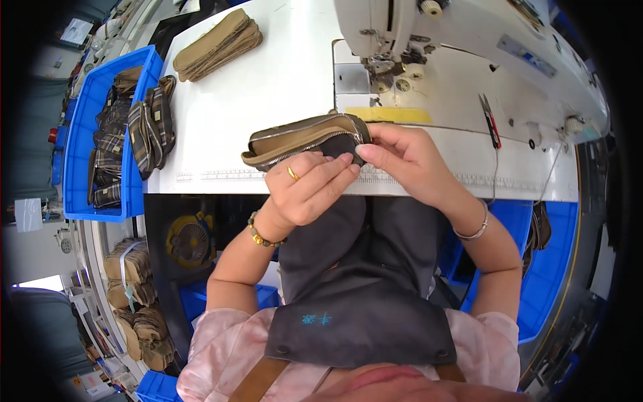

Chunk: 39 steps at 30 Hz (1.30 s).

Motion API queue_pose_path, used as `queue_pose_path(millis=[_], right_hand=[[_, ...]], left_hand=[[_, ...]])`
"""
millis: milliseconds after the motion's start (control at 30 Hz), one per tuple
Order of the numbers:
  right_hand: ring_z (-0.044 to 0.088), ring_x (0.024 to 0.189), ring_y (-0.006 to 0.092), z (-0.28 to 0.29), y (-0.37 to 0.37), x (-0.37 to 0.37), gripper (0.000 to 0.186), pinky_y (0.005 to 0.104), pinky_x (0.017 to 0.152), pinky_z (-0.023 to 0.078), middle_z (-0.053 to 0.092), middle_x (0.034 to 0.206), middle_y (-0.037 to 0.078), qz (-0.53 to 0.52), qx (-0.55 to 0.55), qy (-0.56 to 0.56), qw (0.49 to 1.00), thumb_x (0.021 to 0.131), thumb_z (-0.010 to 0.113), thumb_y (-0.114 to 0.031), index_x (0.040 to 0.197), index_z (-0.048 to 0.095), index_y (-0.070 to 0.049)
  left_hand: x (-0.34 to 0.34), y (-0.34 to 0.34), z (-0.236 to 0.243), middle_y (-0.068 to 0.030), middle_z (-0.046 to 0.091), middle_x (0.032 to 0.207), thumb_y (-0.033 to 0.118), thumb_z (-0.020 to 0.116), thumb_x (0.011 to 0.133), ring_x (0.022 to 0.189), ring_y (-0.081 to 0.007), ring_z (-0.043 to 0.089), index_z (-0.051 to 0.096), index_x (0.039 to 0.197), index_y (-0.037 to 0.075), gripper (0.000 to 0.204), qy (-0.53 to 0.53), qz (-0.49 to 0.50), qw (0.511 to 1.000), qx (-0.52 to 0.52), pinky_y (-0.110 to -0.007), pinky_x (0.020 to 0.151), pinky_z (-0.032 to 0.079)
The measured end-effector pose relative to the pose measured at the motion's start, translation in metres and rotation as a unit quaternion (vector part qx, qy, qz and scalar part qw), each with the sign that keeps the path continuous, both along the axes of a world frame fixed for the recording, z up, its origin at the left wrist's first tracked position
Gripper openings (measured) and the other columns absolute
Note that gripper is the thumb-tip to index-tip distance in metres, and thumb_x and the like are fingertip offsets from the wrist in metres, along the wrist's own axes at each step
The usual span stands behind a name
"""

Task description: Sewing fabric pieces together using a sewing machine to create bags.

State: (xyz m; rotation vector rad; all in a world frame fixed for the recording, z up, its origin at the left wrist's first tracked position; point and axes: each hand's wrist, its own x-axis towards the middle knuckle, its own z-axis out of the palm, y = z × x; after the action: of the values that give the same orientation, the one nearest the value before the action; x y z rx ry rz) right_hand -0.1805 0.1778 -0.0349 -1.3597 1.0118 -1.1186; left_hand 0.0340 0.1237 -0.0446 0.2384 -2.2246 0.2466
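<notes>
An unzipped olive and dark pouch [281,136] with tan inner edges and metal zips is held just above the front of the white sewing table [234,100]. My left hand [311,187] grips its lower side, fingers pressed together along the zip, a ring on one finger. My right hand [408,161] holds the pouch's right end, thumb at the zip near the corner. The sewing machine [372,33] stands beyond the pouch, with scissors [492,130] with red and black handles lying to the right.
A stack of tan fabric pieces [218,43] lies at the back left. A blue crate [70,181] holds plaid pouches, with more plaid pouches [151,127] beside it on the table. Bundled tan pieces [127,261], a fan [191,238] and another blue crate [542,281] sit lower down.
</notes>
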Motion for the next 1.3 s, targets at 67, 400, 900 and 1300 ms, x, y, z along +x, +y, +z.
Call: queue_pose_path(millis=[67, 400, 900, 1300], right_hand=[[0.058, 0.082, 0.0034, -0.008, 0.016, 0.013, 0.021, 0.0220, 0.074, 0.050, 0.068, 0.093, 0.000, -0.032, 0.036, -0.079, 0.996, 0.100, 0.064, -0.011, 0.114, 0.067, 0.005], [0.062, 0.085, 0.0044, -0.026, 0.088, -0.001, 0.024, 0.0216, 0.074, 0.053, 0.071, 0.097, 0.001, -0.209, 0.034, -0.058, 0.976, 0.098, 0.065, -0.006, 0.121, 0.067, 0.003], [0.064, 0.113, 0.0222, -0.089, 0.299, -0.187, 0.037, 0.0390, 0.090, 0.056, 0.065, 0.126, 0.013, -0.566, -0.113, -0.195, 0.793, 0.101, 0.060, -0.015, 0.136, 0.055, -0.002], [0.058, 0.122, 0.0369, -0.151, 0.447, -0.271, 0.058, 0.0435, 0.103, 0.048, 0.059, 0.137, 0.024, -0.758, 0.254, 0.497, 0.338, 0.097, 0.069, -0.036, 0.138, 0.056, 0.003]], left_hand=[[-0.004, 0.017, -0.007, -0.0041, 0.074, 0.093, 0.012, 0.074, 0.068, 0.075, -0.0156, 0.065, 0.078, 0.088, 0.008, 0.021, 0.025, -0.003, 0.999, 0.022, -0.030, 0.070, 0.058], [0.040, 0.059, -0.030, -0.0089, 0.059, 0.130, 0.034, 0.066, 0.097, 0.117, -0.0238, 0.056, 0.064, 0.126, 0.011, 0.037, 0.178, 0.133, 0.963, 0.154, -0.046, 0.111, 0.041], [0.048, 0.027, -0.031, -0.0122, 0.065, 0.128, 0.009, 0.067, 0.096, 0.118, -0.0224, 0.062, 0.068, 0.122, 0.004, 0.026, 0.131, 0.128, 0.862, 0.472, -0.034, 0.095, 0.051], [0.088, -0.124, 0.008, -0.0103, 0.074, 0.111, 0.016, 0.069, 0.095, 0.100, -0.0272, 0.068, 0.073, 0.110, 0.006, 0.018, 0.042, 0.270, 0.911, 0.309, -0.035, 0.085, 0.053]])
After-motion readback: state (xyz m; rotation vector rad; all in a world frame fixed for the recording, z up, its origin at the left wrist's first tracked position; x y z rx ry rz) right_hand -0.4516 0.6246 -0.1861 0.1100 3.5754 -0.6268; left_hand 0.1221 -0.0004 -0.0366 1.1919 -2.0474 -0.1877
